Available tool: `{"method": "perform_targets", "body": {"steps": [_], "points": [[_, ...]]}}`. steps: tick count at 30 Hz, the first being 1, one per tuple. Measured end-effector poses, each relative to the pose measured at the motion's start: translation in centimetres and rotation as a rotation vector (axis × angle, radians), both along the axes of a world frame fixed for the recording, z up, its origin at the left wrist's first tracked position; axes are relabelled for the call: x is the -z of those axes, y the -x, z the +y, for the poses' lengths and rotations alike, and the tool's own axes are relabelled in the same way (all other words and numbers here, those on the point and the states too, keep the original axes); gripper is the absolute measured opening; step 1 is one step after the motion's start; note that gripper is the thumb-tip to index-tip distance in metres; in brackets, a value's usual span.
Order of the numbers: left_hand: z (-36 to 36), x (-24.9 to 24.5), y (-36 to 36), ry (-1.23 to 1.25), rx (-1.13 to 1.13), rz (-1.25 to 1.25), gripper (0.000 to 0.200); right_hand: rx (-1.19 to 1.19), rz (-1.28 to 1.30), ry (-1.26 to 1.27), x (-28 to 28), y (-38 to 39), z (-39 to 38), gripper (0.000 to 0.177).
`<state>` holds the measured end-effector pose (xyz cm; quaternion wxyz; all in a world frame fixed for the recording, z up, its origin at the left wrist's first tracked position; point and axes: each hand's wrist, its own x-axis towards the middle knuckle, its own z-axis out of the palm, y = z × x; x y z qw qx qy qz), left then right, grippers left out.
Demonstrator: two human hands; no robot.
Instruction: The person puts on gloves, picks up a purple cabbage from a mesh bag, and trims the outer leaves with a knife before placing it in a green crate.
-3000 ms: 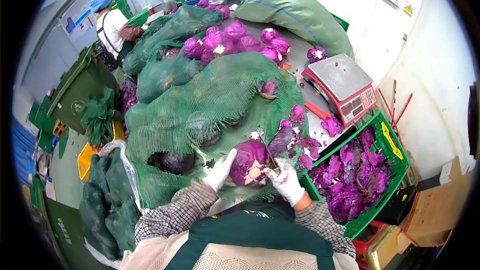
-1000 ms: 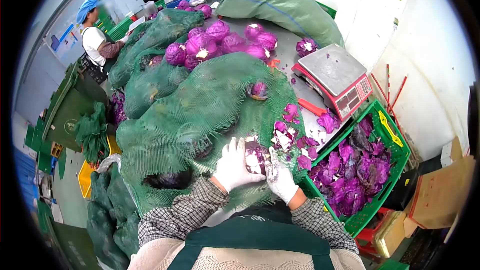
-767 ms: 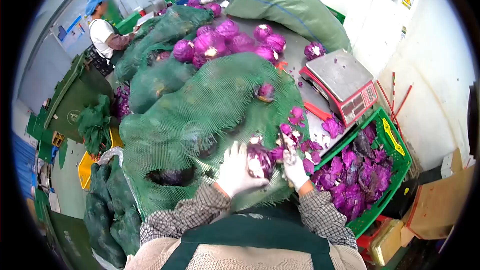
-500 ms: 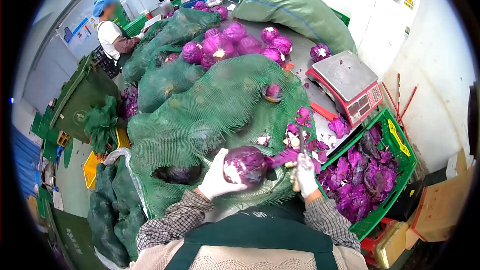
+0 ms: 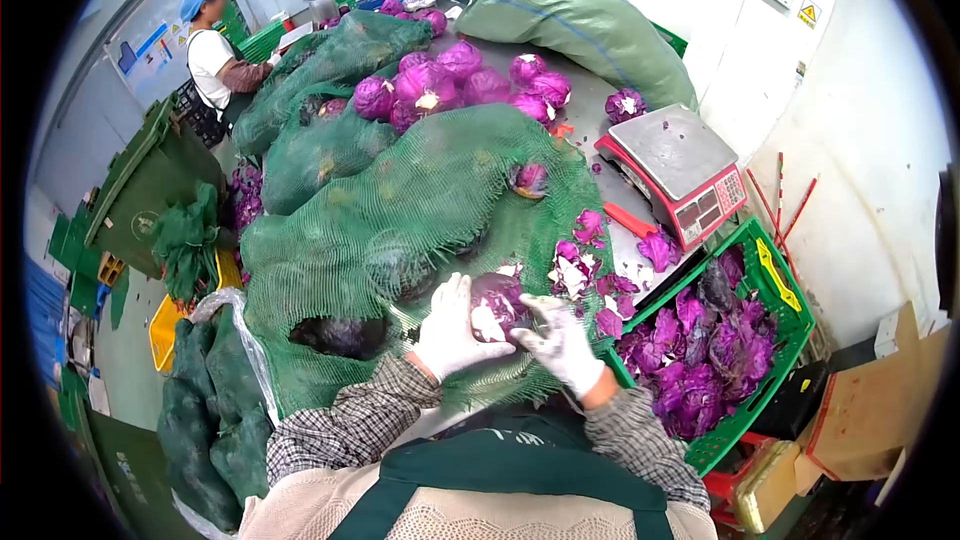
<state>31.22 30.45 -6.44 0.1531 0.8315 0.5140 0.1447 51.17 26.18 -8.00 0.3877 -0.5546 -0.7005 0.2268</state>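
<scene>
A purple cabbage (image 5: 499, 308) with a pale cut patch is held between my two white-gloved hands, over the green mesh sack. Cupped round its left side is my left hand (image 5: 452, 333). My right hand (image 5: 562, 342) grips the right side, thumb and fingers against the leaves. No knife can be made out in either hand. Dark cabbages (image 5: 345, 334) show through the opening of the mesh sack (image 5: 370, 210). Trimmed leaves and pale pieces (image 5: 575, 268) lie just right of the held cabbage.
Bare purple cabbages (image 5: 430, 88) lie farther back, near a big pale-green sack (image 5: 570, 25). A red scale (image 5: 675, 155) stands at right, above a green crate (image 5: 795, 325) of leaves. An orange-handled tool (image 5: 632, 220) lies beside the scale. Co-workers (image 5: 215, 55) stand at the far left and back.
The knife that was in my right hand is no longer visible, and that hand has moved left onto the cabbage. The cabbage looks smaller and sits higher. The whole view has shifted slightly.
</scene>
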Motion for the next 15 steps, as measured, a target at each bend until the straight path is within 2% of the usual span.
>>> {"method": "perform_targets", "body": {"steps": [4,9,10,13,15], "points": [[0.2,0.0,-0.2,0.01,0.011,0.003,0.122,0.044,0.046,-0.102,2.4,0.5,1.0,0.031],[0.2,0.1,0.1,0.056,-0.024,-0.038,0.123,0.036,-0.095,-0.172,3.1,0.1,2.0,0.016],[0.1,0.0,0.2,0.076,-0.028,-0.036,0.123,0.105,-0.119,-0.222,3.3,0.0,2.1,0.012],[0.3,1.9,2.1,0.037,-0.017,-0.16,0.124,0.069,0.008,0.014,7.8,-1.5,3.1,0.012],[0.8,1.7,3.5,0.144,-0.073,-0.246,0.122,0.024,-0.057,-0.096,9.6,-1.6,2.5,0.012]]}}
